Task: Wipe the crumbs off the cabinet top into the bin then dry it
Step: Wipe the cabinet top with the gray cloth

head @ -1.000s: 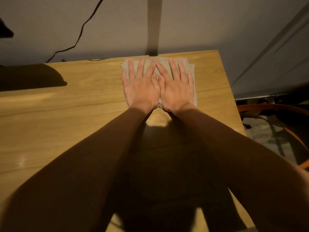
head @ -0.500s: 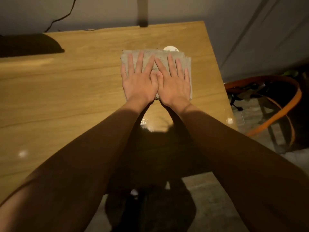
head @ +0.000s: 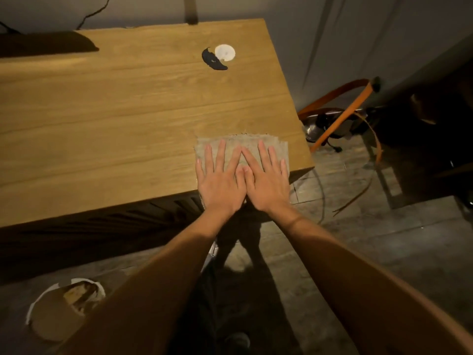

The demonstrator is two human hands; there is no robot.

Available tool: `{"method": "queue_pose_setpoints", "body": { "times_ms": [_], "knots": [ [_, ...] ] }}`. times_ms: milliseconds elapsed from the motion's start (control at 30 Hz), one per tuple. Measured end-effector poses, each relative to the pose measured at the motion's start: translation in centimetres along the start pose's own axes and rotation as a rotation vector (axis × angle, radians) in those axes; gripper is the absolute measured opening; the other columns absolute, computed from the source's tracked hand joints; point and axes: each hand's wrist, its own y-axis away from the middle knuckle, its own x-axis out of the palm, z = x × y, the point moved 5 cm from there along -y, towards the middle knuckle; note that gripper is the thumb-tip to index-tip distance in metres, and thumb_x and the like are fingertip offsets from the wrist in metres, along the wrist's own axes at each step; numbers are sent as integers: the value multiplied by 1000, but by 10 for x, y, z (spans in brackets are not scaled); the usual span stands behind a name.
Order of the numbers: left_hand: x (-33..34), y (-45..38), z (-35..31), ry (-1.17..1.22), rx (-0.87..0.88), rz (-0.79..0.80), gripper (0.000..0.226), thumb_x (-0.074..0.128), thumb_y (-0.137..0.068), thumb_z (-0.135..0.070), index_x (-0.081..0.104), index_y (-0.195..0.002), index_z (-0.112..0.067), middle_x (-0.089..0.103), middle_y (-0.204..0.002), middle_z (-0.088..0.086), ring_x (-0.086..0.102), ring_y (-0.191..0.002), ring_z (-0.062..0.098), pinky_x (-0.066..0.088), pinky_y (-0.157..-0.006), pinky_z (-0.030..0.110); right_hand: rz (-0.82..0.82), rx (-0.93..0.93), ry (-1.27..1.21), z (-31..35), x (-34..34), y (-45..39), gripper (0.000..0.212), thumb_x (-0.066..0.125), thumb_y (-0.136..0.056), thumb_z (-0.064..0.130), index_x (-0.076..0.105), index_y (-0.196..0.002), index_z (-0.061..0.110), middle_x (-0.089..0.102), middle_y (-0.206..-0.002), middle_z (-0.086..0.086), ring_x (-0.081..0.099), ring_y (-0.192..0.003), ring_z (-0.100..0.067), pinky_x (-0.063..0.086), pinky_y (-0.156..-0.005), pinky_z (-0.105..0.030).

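Both flat hands, left hand (head: 220, 180) and right hand (head: 268, 183), have dragged the cloth (head: 277, 147) back to the bench (head: 128, 111) edge, crumbs nearly off

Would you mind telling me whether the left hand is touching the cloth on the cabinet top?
Touching. The head view shows the left hand lying flat on the cloth.

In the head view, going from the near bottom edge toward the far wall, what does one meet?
Bin on the floor → left hand and right hand flat, side by side on the cloth at the cabinet top's near corner → white disc.
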Motion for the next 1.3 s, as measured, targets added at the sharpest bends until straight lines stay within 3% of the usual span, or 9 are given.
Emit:
{"method": "queue_pose_setpoints", "body": {
  "times_ms": [167, 333, 800, 1067, 1300],
  "knots": [
    [6, -19, -2, -67, -31, 39, 54, 2, -102, -48, -7, -156, -45, -16, -167, -7, -21, -152, 23, -6, -122, 52, 47, 48, -5, 0, 6, -18, 52, 6, -107, 52, -8, -158, 50, -21, -169, 7, -21, -155, -15, -13, -123, -43],
    [6, -51, -7, -116, -17, 1, 60, -9, -96, -48, -7, -156, -43, -14, -168, -7, -19, -153, 23, -7, -122, 52, 52, 19, 31, -4, 3, -50, 53, 1, -106, 51, -14, -157, 46, -29, -167, 3, -26, -154, -16, -16, -124, -42],
    [-24, -261, -31, -112, -55, -132, 57, 0, -101, -46, 5, -157, -43, -4, -169, -6, -14, -154, 25, -5, -122, 52, -93, -37, 87, -12, -47, -260, 55, -1, -105, 49, -2, -160, 45, -11, -172, 2, -14, -157, -17, -7, -127, -44],
    [-48, -404, -42, -82, -64, -193, 56, 4, -103, -44, 12, -158, -39, 6, -169, -3, -5, -155, 30, -2, -123, 54, -112, -87, 127, -9, -84, -410, 53, 8, -109, 48, 6, -162, 42, -4, -173, 1, -7, -158, -17, -3, -127, -40],
    [-53, -427, -46, -91, -106, -204, 54, 10, -104, -44, 16, -157, -39, 8, -169, -2, 0, -155, 31, -1, -122, 56, -73, -135, 47, -6, -99, -435, 52, 12, -110, 46, 12, -162, 41, 1, -173, 3, -4, -158, -18, 3, -127, -43]
  ]
}}
